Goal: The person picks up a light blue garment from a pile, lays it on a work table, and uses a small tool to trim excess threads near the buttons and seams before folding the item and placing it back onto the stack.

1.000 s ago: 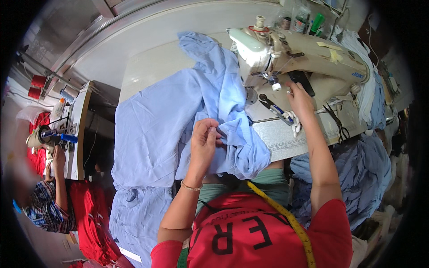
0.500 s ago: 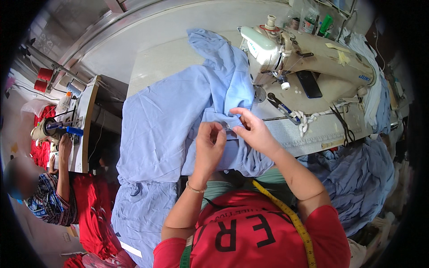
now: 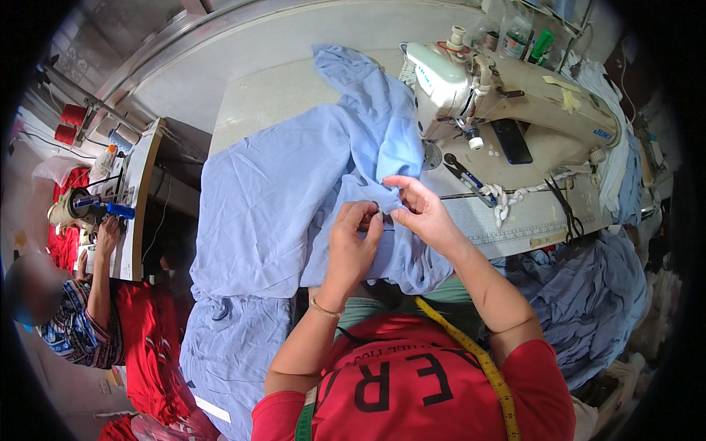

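A light blue garment point(image 3: 272, 176) lies spread over the sewing table and hangs off its front edge. My left hand point(image 3: 354, 237) pinches a fold of it, thumb and forefinger together, close to my body. Just to the right, my right hand point(image 3: 426, 214) is closed on the same bunched part, its forefinger stretched along the cloth. My fingertips nearly meet there, and whatever small detail lies between them is too small to make out. The sewing machine point(image 3: 507, 88) stands beyond my right hand, its needle area apart from the cloth I hold.
Thread snips point(image 3: 469, 180), a knotted white cord point(image 3: 503, 206), a black phone point(image 3: 510, 141) and black scissors point(image 3: 566, 212) lie on the right side of the table. More blue cloth point(image 3: 581, 301) is heaped at the lower right. At the left, a co-worker's hand point(image 3: 109, 234) is at another machine.
My left fingertips have moved slightly right and closed over the fold, covering the small spot seen between my hands before. The whole view has shifted a little.
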`<state>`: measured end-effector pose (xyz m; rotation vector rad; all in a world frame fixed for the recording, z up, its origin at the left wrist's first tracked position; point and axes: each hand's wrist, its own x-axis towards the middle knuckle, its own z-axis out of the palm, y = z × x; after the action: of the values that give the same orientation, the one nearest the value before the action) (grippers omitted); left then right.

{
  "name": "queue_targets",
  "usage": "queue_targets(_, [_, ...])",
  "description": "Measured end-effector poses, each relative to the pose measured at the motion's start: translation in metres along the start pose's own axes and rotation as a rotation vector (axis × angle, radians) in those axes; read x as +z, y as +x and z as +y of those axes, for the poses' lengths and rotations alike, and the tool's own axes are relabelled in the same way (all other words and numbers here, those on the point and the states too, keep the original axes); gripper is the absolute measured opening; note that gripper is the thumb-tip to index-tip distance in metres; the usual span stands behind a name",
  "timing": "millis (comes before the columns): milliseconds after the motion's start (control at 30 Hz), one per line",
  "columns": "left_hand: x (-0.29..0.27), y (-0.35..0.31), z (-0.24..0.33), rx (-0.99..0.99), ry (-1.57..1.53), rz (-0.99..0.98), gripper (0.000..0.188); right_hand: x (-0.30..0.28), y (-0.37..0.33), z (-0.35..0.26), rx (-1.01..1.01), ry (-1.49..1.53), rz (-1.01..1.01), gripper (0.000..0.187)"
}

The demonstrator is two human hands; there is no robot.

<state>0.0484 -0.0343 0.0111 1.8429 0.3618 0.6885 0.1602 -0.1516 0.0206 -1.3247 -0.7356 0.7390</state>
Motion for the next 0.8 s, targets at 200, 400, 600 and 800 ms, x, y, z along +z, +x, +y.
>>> queue_targets(200, [0.002, 0.001, 0.004, 0.027, 0.037, 0.007, 0.011, 0.005, -0.003, -0.001, -0.032, 0.027, 0.003, 0.046])
queue_targets(400, [0.001, 0.002, 0.004, 0.052, 0.069, -0.008, 0.01, 0.005, -0.005, 0.0, -0.069, -0.008, 0.033, 0.041])
queue_targets(600, [0.003, 0.001, 0.0, 0.166, 0.166, 0.025, 0.011, 0.009, -0.007, 0.005, -0.083, 0.014, 0.12, 0.036])
queue_targets(800, [0.001, 0.002, 0.0, 0.117, 0.135, 0.01, 0.011, 0.012, -0.009, 0.001, -0.087, 0.002, 0.133, 0.032])
